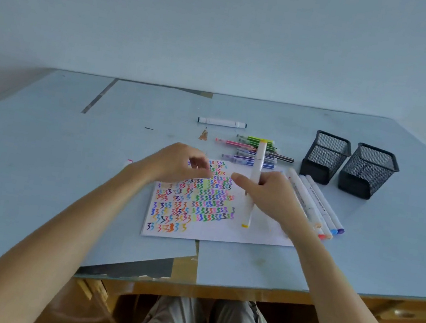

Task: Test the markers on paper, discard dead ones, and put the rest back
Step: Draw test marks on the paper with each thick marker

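Right hand (270, 195): grasping yellow-capped marker (253, 184) above paper (250, 234), mid-tabletop. Left hand (178, 164): fingers loosely curled, holding nothing visible.

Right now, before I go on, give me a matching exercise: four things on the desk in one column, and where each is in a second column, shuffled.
Things:
1. yellow marker
2. thin pens
3. mesh cups
4. paper

Places:
A. far right of the desk, side by side
B. under both hands, covered in squiggles
C. in the right hand
D. piled beyond the paper

Pairs: 1-C, 2-D, 3-A, 4-B
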